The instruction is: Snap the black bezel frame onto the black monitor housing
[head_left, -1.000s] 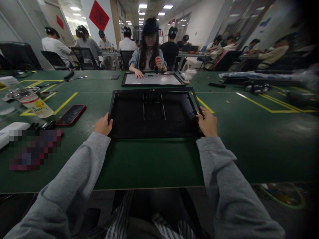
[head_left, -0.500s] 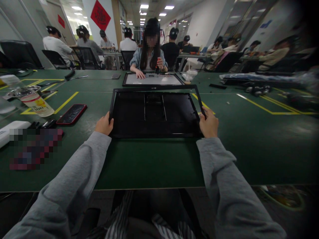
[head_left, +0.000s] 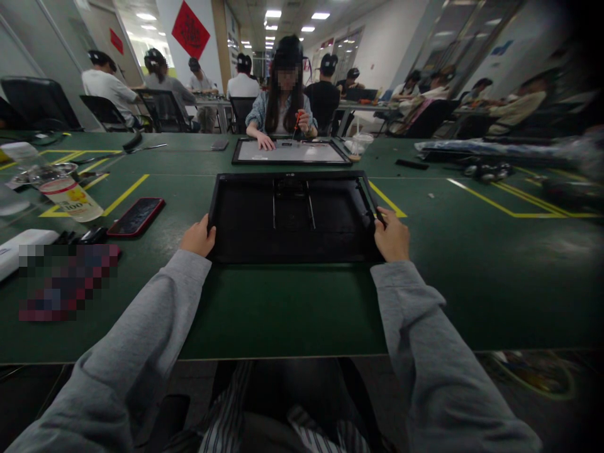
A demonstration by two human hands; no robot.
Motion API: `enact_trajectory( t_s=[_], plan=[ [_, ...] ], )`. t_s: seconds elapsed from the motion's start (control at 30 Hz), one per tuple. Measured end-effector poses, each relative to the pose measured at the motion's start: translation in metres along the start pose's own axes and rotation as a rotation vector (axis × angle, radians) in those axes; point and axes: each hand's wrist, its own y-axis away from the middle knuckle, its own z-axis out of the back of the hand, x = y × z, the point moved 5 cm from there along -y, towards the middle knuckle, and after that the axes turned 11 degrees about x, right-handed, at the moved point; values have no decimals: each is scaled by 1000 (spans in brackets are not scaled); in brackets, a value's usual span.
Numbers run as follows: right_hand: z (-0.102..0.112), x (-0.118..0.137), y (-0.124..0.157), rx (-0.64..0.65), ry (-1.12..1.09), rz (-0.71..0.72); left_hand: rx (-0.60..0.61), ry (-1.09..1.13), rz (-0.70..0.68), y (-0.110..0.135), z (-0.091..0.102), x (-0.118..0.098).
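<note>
A thin black monitor bezel (head_left: 255, 177) lies along the edges of a black monitor back cover (head_left: 243, 217) on the green table. My left hand (head_left: 198, 237) is closed around the left side of the bezel, thumb on the near side. On the opposite side, my right hand (head_left: 393, 235) grips the bezel's right bar with fingers and thumb. A narrow gap shows between bezel and cover at the right. Two upright metallic strips run inside the cover, near its middle. My fingertips are partly hidden under the edges.
Across the table (head_left: 292, 314), a co-worker holds a red-handled screwdriver (head_left: 297, 121) over a flat panel (head_left: 311, 151). On my left are a phone (head_left: 136, 217), a plastic cup (head_left: 70, 196) and a white box-like object (head_left: 28, 248). A dark strip (head_left: 411, 164) lies at the right.
The far edge of the bezel has come down toward the back cover. My right hand has shifted slightly left and its fingers have moved on the bar; my left hand is nearly still.
</note>
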Motion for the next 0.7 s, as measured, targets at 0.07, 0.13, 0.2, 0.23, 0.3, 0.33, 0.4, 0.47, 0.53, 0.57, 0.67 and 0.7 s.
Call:
enact_trajectory(
  t_s=[0.07,0.13,0.2,0.23,0.3,0.33,0.4,0.47,0.53,0.57,0.67,0.7],
  plan=[
    [-1,0,1,3,6,2,13,-4,2,-1,-1,1],
    [-2,-1,1,19,22,-7,23,-6,7,-1,-2,1],
    [-4,-1,1,46,42,-12,26,-10,10,-1,-2,1],
    [-5,-1,1,57,50,-13,25,-12,10,-1,-2,1],
    [-5,-1,0,70,60,-16,24,-16,9,0,-2,0],
    [-5,-1,0,71,61,-19,25,-17,10,0,-2,0],
    [-6,-2,0,72,58,-25,21,-14,10,0,-1,-1],
    [-6,-2,0,70,57,-26,11,-2,6,1,-1,-1],
    [-6,-3,0,64,59,-26,0,11,-3,1,0,-1],
    [-6,-4,0,60,59,-25,-6,16,-7,1,0,-1],
    [-5,-4,-1,34,40,-21,-37,30,-13,1,2,0],
    [-4,-3,-1,19,27,-14,-53,42,-16,1,3,0]
  ],
)
